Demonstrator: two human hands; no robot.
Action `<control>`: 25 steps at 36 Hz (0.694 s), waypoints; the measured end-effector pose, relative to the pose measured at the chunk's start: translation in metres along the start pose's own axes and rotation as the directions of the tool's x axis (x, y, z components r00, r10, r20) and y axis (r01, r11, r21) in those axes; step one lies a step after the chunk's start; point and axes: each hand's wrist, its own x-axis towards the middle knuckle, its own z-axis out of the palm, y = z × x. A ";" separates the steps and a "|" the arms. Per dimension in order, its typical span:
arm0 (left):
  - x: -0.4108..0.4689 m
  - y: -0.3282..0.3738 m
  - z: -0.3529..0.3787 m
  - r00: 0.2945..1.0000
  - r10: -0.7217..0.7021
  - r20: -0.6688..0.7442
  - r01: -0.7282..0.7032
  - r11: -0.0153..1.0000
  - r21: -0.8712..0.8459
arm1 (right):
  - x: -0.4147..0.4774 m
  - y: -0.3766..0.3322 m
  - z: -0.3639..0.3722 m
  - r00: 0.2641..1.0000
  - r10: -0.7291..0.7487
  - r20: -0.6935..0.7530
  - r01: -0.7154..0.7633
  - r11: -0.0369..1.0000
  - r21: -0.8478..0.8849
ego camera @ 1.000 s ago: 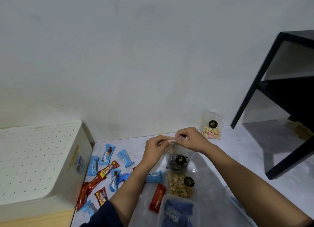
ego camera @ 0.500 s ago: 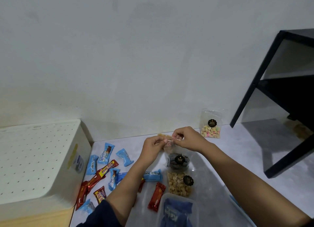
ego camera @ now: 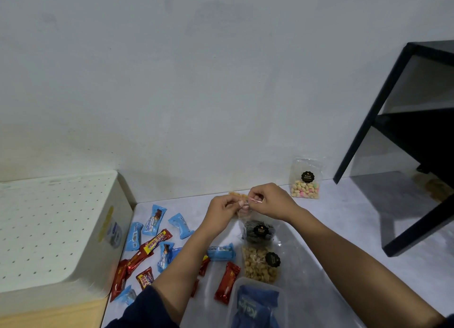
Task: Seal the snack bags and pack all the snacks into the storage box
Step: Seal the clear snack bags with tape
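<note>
Here, snacks [ego camera: 154, 219] litter a grey tabletop [ego camera: 344, 219].

Red wrapper [ego camera: 157, 241]: "beng-beng"; blue packet [ego camera: 253, 308]: "Kalpa"

Storage box [ego camera: 256, 281] partly beyond bottom edge.

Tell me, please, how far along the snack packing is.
Done: one blue packet lies in the storage box. In hand: left hand and right hand pinch the dark-snack bag at its top. Left: nut bag, pastel-sweets bag and loose candies lie unpacked.
</note>
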 end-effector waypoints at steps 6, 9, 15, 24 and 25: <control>0.000 0.000 0.000 0.999 0.013 -0.042 -0.008 0.993 0.115 | 0.004 0.004 -0.004 0.998 0.060 -0.007 -0.060 0.998 0.015; 0.000 -0.001 0.003 0.992 0.004 -0.129 0.011 0.993 0.116 | 0.003 0.008 -0.014 0.994 0.096 0.060 -0.100 0.992 0.075; -0.001 0.001 0.009 0.978 0.034 -0.205 -0.016 0.996 0.092 | -0.012 0.016 -0.030 0.994 0.092 0.061 -0.101 0.977 0.189; -0.017 0.010 0.038 0.905 -0.065 -0.421 0.051 0.998 -0.045 | -0.019 0.019 -0.021 0.992 0.107 -0.059 -0.100 0.989 0.108; -0.019 0.008 0.041 0.923 -0.098 -0.372 0.080 0.995 -0.064 | -0.020 0.020 -0.020 0.993 0.105 -0.055 -0.099 0.990 0.104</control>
